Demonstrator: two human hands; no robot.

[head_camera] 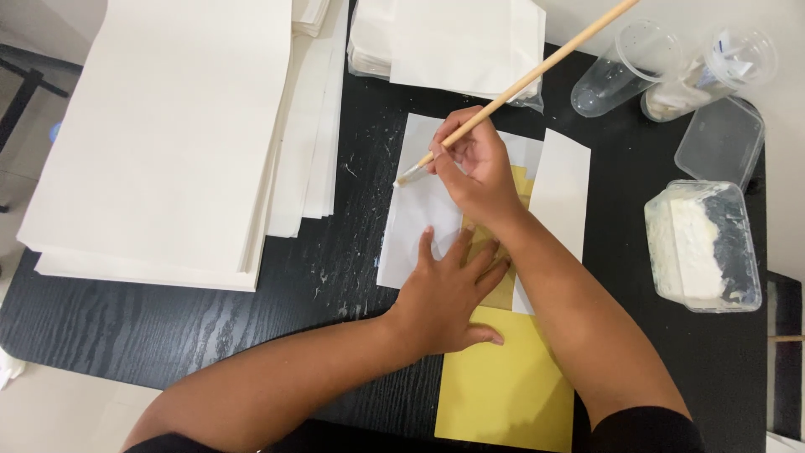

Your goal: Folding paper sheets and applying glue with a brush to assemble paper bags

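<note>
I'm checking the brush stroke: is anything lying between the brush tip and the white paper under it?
Nothing visible. The brush, held in the right hand, has its tip right at the upper left corner of the white paper. The left hand presses flat lower down, clear of the tip.

A sheet of paper (419, 218) lies flat at the middle of a table (168, 319). Left of the sheet sits a tall stack of paper (168, 143). Behind the sheet lies a smaller pile of paper (453, 42). Right of the sheet stands a tub of paste (703, 245), with a lid (721, 143) and two cups (671, 67) on their sides behind the tub. A card (503, 390) lies partly under the sheet, reaching toward the near edge. A left hand (444, 289) presses on the sheet; a right hand (478, 168) holds a brush (520, 84) over it.
</note>
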